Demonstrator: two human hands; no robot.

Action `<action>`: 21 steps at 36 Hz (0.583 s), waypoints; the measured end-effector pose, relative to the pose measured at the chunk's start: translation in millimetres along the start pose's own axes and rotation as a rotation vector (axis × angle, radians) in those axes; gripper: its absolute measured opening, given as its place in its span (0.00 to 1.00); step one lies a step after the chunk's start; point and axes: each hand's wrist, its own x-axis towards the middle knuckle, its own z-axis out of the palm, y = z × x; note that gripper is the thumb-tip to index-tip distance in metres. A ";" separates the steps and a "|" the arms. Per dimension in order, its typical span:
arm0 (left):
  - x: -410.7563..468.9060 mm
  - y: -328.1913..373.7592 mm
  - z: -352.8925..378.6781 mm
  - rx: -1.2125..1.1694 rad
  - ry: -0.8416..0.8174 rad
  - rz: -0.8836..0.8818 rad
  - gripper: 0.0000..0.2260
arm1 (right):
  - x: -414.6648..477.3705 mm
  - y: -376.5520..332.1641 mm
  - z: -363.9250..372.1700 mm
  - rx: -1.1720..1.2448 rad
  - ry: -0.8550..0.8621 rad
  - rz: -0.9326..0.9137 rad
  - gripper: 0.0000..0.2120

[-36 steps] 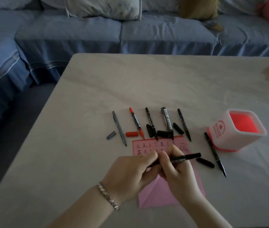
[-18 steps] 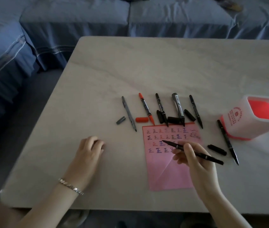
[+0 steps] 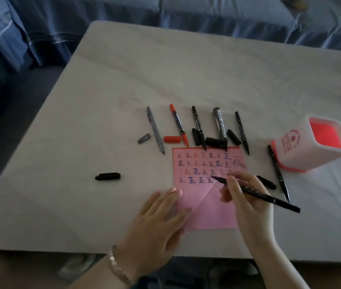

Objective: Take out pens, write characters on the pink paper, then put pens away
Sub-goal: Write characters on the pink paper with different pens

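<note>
While the right hand [image 3: 246, 197] is pinching a black pen [image 3: 255, 192] between thumb and fingers, its tip is sitting on the pink paper [image 3: 211, 213] at the end of the fourth row of characters, just past the last one written there. The left hand [image 3: 161, 213] is lying flat with fingers spread and slightly overlapping the paper's lower left edge, pinning it to the desk [image 3: 123, 80].

That hold looks worth keeping: the sheet has a diagonal fold below the writing, so it is probably wanting to lift or slide under a stroke. Pressing nearer the row being written, without covering it, would likely be steadying it better. The strokes are best kept short and light, since the row is running close to the crease, where the tip could be catching.

Five uncapped pens are lying in a line beyond the paper's top edge with their caps beside them; another black pen [image 3: 278, 174] is resting between the paper and the pen holder [image 3: 311, 142], which is standing upright to the right. A loose black cap [image 3: 107, 176] is lying well to the left of the paper, likely belonging to the pen in use and needing recovery before putting things away.
</note>
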 end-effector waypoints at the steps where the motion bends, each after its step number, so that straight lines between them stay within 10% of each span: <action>1: -1.0 0.6 1.4 0.001 -0.012 -0.009 0.17 | -0.6 0.3 1.2 -0.007 -0.016 -0.018 0.02; 21: -4.7 1.9 7.9 -0.155 0.035 -0.059 0.15 | 2.2 31.4 57.3 -0.306 0.163 -0.049 0.18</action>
